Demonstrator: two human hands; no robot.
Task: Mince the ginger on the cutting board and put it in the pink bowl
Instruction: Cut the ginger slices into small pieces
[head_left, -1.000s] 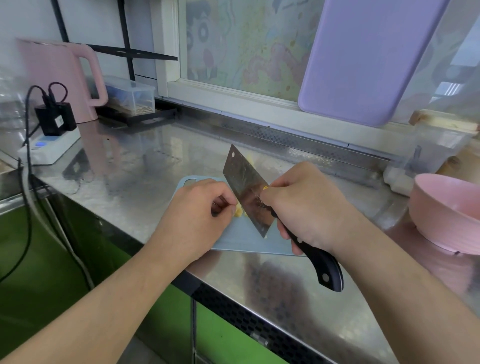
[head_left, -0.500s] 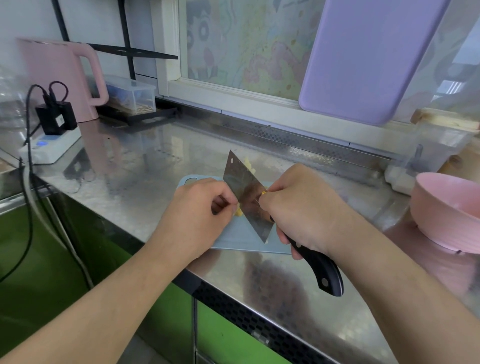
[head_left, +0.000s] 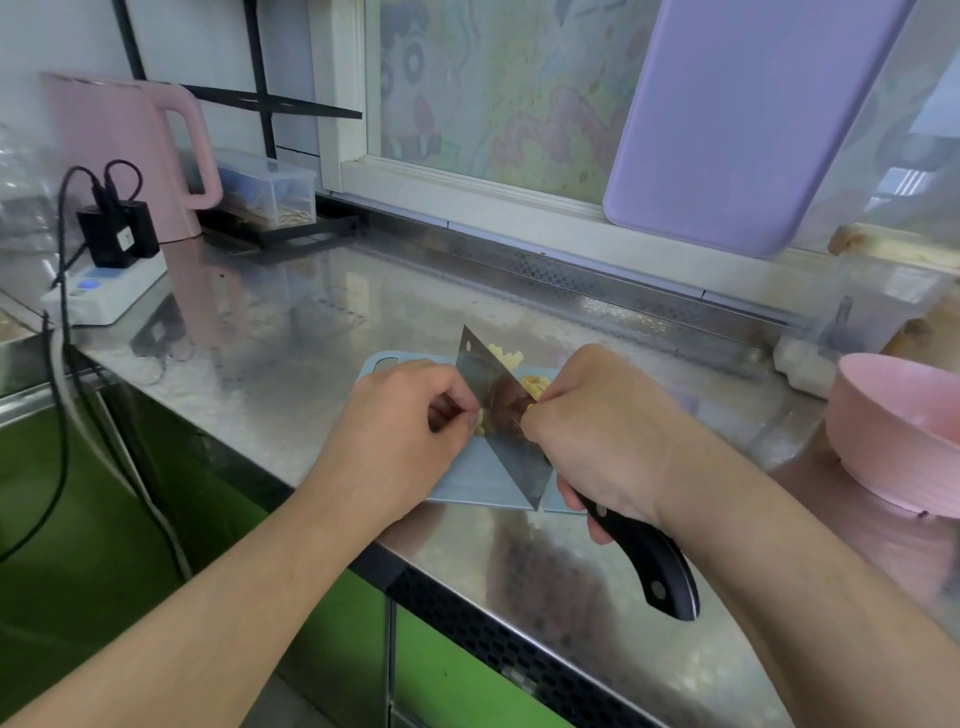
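Ginger (head_left: 480, 423) lies on the pale blue cutting board (head_left: 467, 486), a small yellowish piece pressed between the left hand's fingertips and the flat of the cleaver (head_left: 501, 415); so little of it shows that its long axis cannot be told. More cut pieces (head_left: 535, 385) sit on the board beyond the blade, with a few clinging to the blade's far edge. No writing can be read on the ginger, board or knife.

Left hand (head_left: 410, 431) has its fingers curled under, knuckles against the blade, pinching the piece at its right edge. Right hand (head_left: 602, 431) is wrapped round the cleaver where blade meets black riveted handle (head_left: 649, 561), forefinger and thumb on the steel. The blade runs diagonally, its far corner up and left, its near corner down at the board's front edge, the handle trailing toward the person.

Pink bowl (head_left: 904, 431) stands on the steel worktop (head_left: 270, 338) well to the right. A pink kettle (head_left: 124, 156) and white power strip (head_left: 111, 293) sit far left; a lilac board (head_left: 737, 119) leans against the window.
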